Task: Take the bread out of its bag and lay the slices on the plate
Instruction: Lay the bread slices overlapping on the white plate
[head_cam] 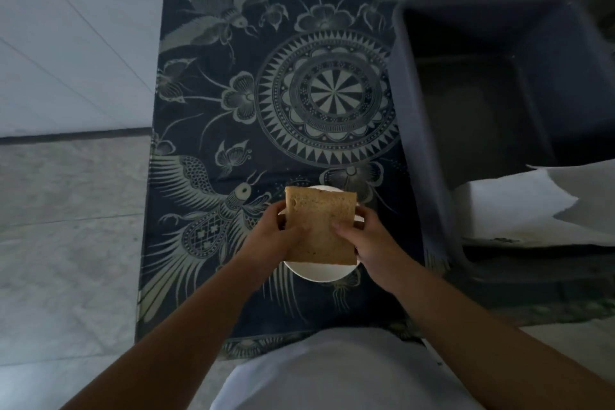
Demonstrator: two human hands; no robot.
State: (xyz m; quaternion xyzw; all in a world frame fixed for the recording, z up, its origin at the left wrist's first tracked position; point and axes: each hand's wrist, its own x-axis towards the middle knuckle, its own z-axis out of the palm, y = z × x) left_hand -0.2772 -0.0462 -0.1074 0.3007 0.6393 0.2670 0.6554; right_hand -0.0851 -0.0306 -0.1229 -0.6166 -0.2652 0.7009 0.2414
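- Head view: the bread (321,226) sits directly over the white plate (316,274), near the desk's (213,83) front edge.
- Left hand (273,236) and right hand (366,240) pinch its side edges, fingers (344,229) pressed on top; it appears not yet laid flat.

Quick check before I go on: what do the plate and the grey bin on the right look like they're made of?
Plate: smooth white with a faint sheen, probably glazed ceramic, though melamine cannot be ruled out; the bread held in both hands covers most of it. Grey bin: likely moulded plastic, going by its matte, uniform colour, rounded rim and slightly tapered walls.
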